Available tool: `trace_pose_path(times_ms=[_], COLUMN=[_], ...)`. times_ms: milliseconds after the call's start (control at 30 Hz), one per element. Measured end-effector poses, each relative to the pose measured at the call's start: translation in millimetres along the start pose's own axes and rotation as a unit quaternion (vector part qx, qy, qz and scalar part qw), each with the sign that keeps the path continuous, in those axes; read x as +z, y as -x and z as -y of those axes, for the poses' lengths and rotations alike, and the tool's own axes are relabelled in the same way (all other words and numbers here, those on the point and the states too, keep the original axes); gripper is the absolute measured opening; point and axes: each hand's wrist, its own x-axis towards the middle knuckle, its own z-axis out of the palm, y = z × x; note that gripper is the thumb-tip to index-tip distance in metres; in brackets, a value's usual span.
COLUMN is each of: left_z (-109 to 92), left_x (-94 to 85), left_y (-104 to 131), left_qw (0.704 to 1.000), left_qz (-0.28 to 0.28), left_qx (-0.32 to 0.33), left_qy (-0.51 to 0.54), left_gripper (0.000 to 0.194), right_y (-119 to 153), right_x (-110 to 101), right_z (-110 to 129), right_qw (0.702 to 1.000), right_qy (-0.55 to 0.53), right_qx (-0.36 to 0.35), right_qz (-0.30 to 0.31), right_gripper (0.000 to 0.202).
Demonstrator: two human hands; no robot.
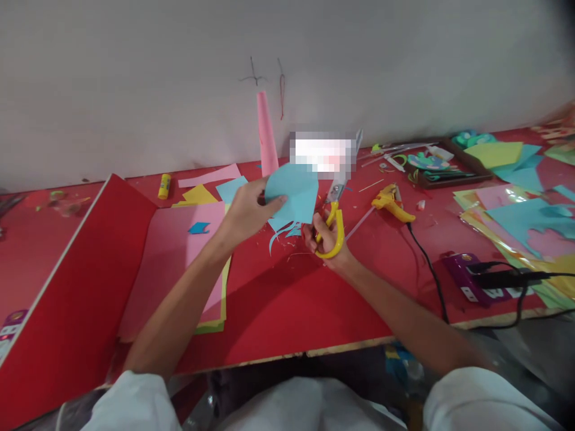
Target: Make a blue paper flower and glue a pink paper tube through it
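Observation:
My left hand [251, 206] pinches a sheet of light blue paper [296, 191] with a rounded upper edge, thumb on the near face. In my right hand [327, 234] is a pair of scissors [336, 191] with yellow handles, the blades pointing up and away just right of the paper. Whether the blades touch the paper I cannot tell. Thin blue paper scraps [287, 229] lie on the red table [278, 311] below both hands. Behind the paper a tall pink paper cone [268, 137] stands near the wall.
Pink sheets [166, 239] lie at left beside an upright red board [76, 299]. A glue stick [164, 187] stands behind them. On the right are a yellow glue gun [393, 203] with a cord, a purple power strip [471, 278], a dark tray [471, 170] and coloured paper [534, 215].

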Motion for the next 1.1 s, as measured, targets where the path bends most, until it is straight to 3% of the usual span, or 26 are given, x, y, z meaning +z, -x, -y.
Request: trace_pose_path(times_ms=[100,433,567,700,867,967,1100], left_z=[4,7,2,0,8,11,7], left_x=[5.2,9.2,8.0,5.5,5.2,6.4,2.8], left_y=[0,1,4,5,7,7,4], left_qw=[0.999,0.999,0.993,0.976,0.962,0.960,0.969], left_qz=[0.025,0.029,0.112,0.217,0.271,0.275,0.233], left_qx=[0.012,-0.025,-0.044,-0.028,-0.032,-0.047,-0.080], left_qy=[-0.044,-0.005,0.011,0.006,0.004,0.004,-0.016], left_gripper=[0.022,0.018,0.018,0.032,0.037,0.031,0.034], right_y=[-6,-5,-3,-3,-3,-2,2], right_x=[-4,-4,-4,-3,-5,-7,-7], right_z=[3,0,1,5,6,2,-1], right_qw=[1.000,0.999,1.000,0.999,0.999,0.998,0.999], right_qy=[-0.029,-0.033,-0.007,-0.024,-0.001,0.019,0.034], right_qx=[-0.002,-0.007,-0.007,-0.009,0.015,0.021,0.001], right_qz=[-0.002,0.008,-0.006,-0.020,-0.052,-0.053,0.008], right_gripper=[0.054,0.052,0.048,0.048,0.056,0.060,0.067])
